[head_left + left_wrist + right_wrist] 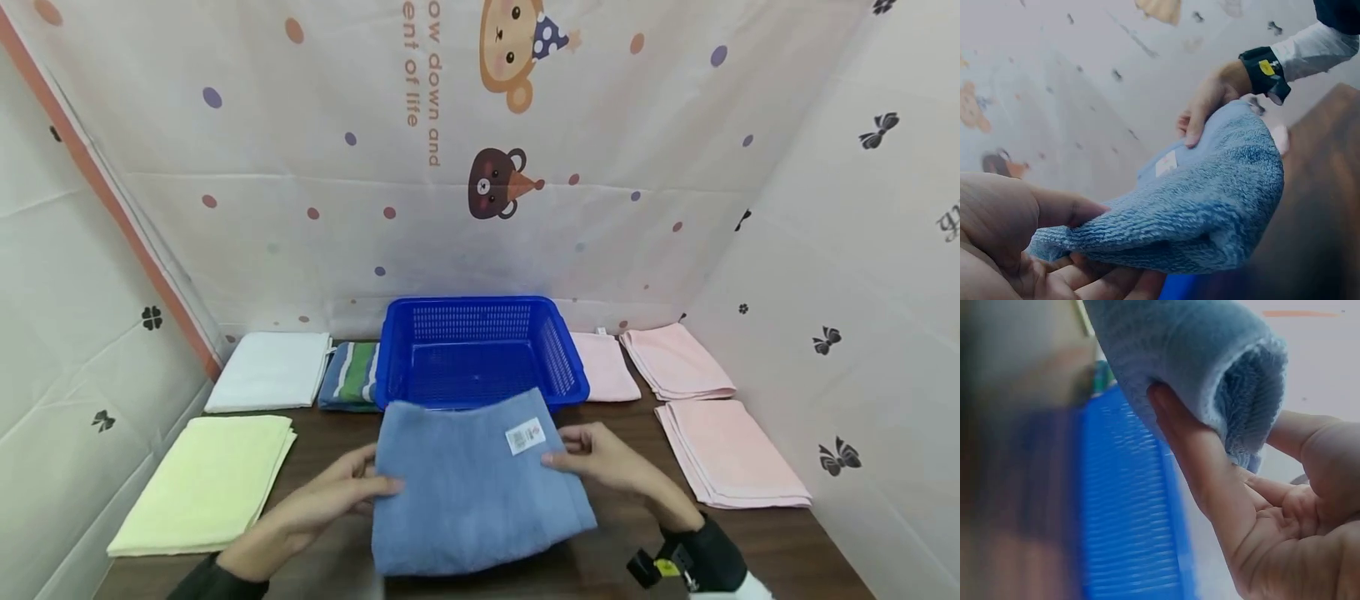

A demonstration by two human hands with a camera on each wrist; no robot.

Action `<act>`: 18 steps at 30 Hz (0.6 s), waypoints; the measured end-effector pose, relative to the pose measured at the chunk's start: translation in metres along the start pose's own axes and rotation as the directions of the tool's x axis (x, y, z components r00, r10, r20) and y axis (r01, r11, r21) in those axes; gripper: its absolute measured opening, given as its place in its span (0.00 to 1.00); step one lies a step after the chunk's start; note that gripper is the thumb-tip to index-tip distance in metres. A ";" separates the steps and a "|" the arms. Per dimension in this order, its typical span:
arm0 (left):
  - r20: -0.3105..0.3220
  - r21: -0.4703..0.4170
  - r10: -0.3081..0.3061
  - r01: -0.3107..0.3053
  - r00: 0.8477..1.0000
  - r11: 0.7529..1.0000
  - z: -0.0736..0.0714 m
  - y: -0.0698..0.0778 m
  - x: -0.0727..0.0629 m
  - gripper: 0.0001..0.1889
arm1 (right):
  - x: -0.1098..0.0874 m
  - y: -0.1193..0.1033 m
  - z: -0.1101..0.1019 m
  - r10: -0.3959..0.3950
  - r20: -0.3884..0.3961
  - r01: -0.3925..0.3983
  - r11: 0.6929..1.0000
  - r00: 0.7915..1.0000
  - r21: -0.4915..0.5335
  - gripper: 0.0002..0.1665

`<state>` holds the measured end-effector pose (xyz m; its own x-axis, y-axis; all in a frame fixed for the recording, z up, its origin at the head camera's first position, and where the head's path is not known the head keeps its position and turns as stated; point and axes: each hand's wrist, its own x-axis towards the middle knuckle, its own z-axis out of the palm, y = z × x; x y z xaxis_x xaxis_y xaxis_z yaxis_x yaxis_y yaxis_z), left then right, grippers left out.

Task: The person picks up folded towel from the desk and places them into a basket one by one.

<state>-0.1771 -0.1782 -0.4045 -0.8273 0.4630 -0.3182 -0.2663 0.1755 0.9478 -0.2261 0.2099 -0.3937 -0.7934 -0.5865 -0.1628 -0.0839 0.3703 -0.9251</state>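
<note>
A folded blue towel [472, 492] with a white label [525, 435] is held up over the table, in front of the blue basket [480, 375]. My left hand [330, 496] pinches its left edge, thumb on top and fingers beneath, as the left wrist view shows on the towel's [1191, 206] looped pile. At the opposite edge, my right hand [607, 457] grips the cloth near the label. In the right wrist view the right hand [1291, 506] has fingers and thumb on both sides of the rolled fold of the towel [1179, 356].
Behind the towel the basket stands against the printed curtain. To its left lie a white towel [270, 371], a striped towel [352, 375] and a yellow-green towel [206, 483]. Several folded pink towels [731, 454] lie to the right on the dark wooden table [330, 433].
</note>
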 end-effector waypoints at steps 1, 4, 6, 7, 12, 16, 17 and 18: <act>-0.029 0.016 0.016 -0.015 0.999 1.000 -0.003 0.009 -0.002 0.44 | 0.003 -0.007 -0.006 -0.008 -0.009 0.007 0.999 1.000 -0.034 0.20; -0.137 0.088 0.028 -0.016 0.990 0.996 -0.015 0.036 0.004 0.47 | 0.023 -0.027 -0.025 0.005 -0.070 -0.014 0.992 0.997 -0.125 0.20; -0.194 0.108 0.015 0.006 0.981 0.994 -0.029 0.055 0.023 0.47 | 0.043 -0.040 -0.042 0.037 -0.113 -0.056 0.985 0.993 -0.164 0.23; -0.198 0.107 0.020 0.002 0.980 0.994 -0.037 0.063 0.036 0.45 | 0.055 -0.045 -0.050 0.059 -0.135 -0.082 0.982 0.989 -0.171 0.25; -0.241 0.141 0.000 0.035 0.970 0.989 -0.077 0.093 0.108 0.36 | 0.122 -0.066 -0.081 0.210 -0.206 -0.239 0.963 0.956 -0.127 0.30; -0.354 0.227 -0.019 0.106 0.935 0.968 -0.094 0.105 0.155 0.16 | 0.172 -0.057 -0.094 0.363 -0.213 -0.385 0.920 0.907 -0.072 0.26; -0.378 0.272 -0.013 0.124 0.926 0.954 -0.096 0.106 0.164 0.09 | 0.182 -0.048 -0.096 0.390 -0.201 -0.411 0.909 0.898 -0.071 0.26; -0.409 0.340 -0.002 0.154 0.913 0.928 -0.095 0.107 0.171 0.06 | 0.201 -0.028 -0.104 0.413 -0.179 -0.429 0.901 0.893 -0.064 0.26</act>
<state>-0.3946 -0.1630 -0.3551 -0.9568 0.0669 -0.2831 -0.2064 0.5297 0.8227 -0.4458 0.1564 -0.3645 -0.8511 -0.2421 -0.4659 0.2264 0.6314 -0.7416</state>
